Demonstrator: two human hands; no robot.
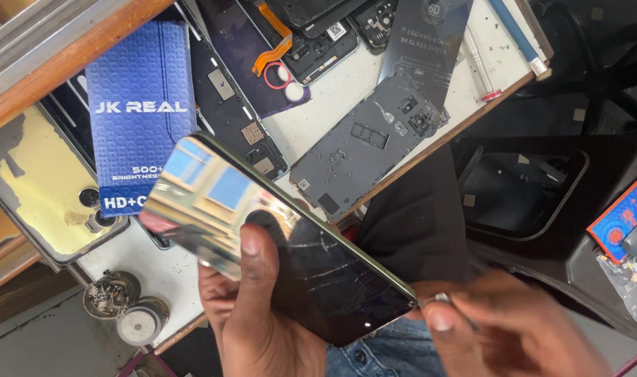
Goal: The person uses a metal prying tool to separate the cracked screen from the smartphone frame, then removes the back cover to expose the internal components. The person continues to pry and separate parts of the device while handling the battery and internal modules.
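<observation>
My left hand (252, 318) holds a smartphone (283, 237) from below, thumb lying on its cracked, glossy black screen, which mirrors a window. The phone is tilted, its lower right corner pointing at my right hand (514, 328). That hand pinches a small thin metal tool (440, 299) whose tip touches the phone's corner edge. The right hand is blurred.
On the white worktable (332, 91) lie a blue box (143, 112), a grey phone frame (367, 143), opened phone parts, a black screen-protector packet (430, 35) and pens. A gold back cover (36, 181) sits at left, small round tins (126, 307) near the table edge, dark trays (521, 192) at right.
</observation>
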